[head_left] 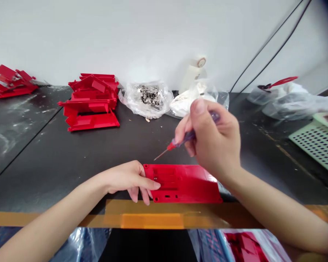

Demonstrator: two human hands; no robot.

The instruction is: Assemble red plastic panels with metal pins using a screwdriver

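Note:
A flat red plastic plate [184, 183] lies near the table's front edge. My left hand [129, 180] rests on its left end, fingers curled down against it and holding it still. My right hand [211, 140] hovers above the plate's right half, closed round a small screwdriver [180, 142] with a purple handle and a red collar. Its thin metal tip points down and left, a little above the plate's far left corner and not touching it.
A stack of red plastic parts [91, 102] sits at the back left, more red parts [11, 82] farther left. Clear bags, one with metal screws [149, 96], lie by the wall. A green perforated basket [317, 142] is at right. Orange tape [153, 218] lines the table edge.

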